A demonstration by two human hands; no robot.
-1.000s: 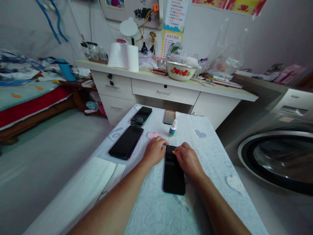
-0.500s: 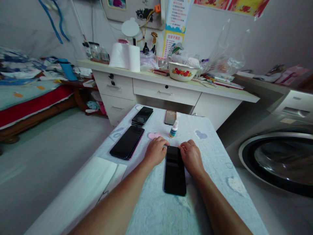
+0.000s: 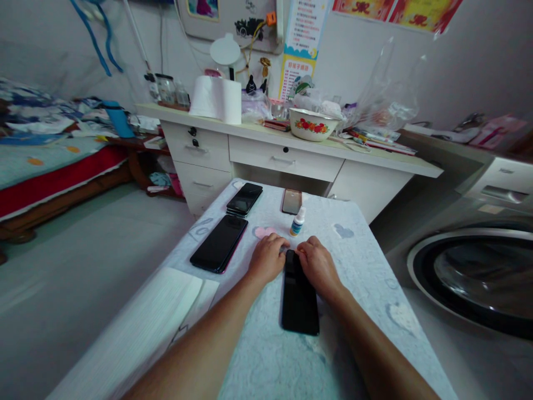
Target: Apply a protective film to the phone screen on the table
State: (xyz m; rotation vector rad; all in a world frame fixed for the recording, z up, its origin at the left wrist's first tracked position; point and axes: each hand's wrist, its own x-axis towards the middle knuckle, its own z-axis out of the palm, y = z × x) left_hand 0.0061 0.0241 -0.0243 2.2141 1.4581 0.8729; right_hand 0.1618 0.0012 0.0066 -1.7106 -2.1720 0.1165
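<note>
A black smartphone (image 3: 300,305) lies screen up on the cloth-covered table in front of me. My right hand (image 3: 320,266) rests over its upper right part, fingers drawn together at the far edge; anything pinched in them is too small to make out. At the phone's upper left corner is my left hand (image 3: 268,258), its fingers curled and closed, and what they grip, if anything, is hidden. Just beyond both hands stands a small white spray bottle (image 3: 297,222) with a blue and yellow label.
Left of my hands lies a larger dark phone (image 3: 219,243), with a stack of phones (image 3: 245,199) behind it. A brownish phone (image 3: 292,201) is at the far edge. White paper (image 3: 137,328) covers the near left. A desk (image 3: 287,158) and washing machine (image 3: 478,222) stand around.
My right hand has shifted left along the phone's top edge, now covering its upper right corner. The left hand stays at the upper left corner. The view has moved slightly.
</note>
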